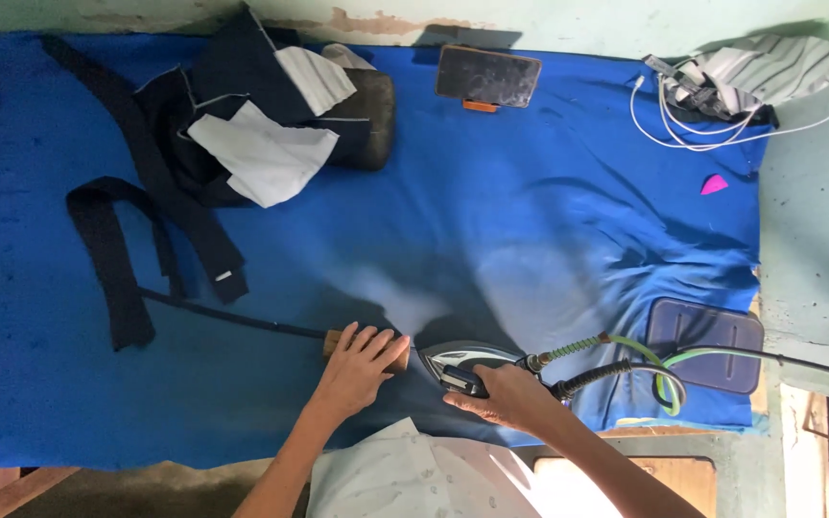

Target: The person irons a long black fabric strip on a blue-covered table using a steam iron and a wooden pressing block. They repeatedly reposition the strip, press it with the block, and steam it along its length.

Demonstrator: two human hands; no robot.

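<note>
My right hand [503, 393] grips the dark handle of a silver steam iron [461, 362] that rests on the blue padded table [549, 240], its tip pointing left. My left hand [362, 364] lies on a short wooden roll [334, 341] just left of the iron's tip. A thin dark strip of fabric [232, 318] runs from that roll toward the left. White steam hangs over the cloth above the iron.
Dark fabric bands [122, 249] and a pile of dark and white garment pieces [261, 125] lie at the back left. A phone [487, 75] stands at the back edge. White cables [693, 120], a pink chalk [714, 185] and a grey iron rest [707, 343] sit on the right.
</note>
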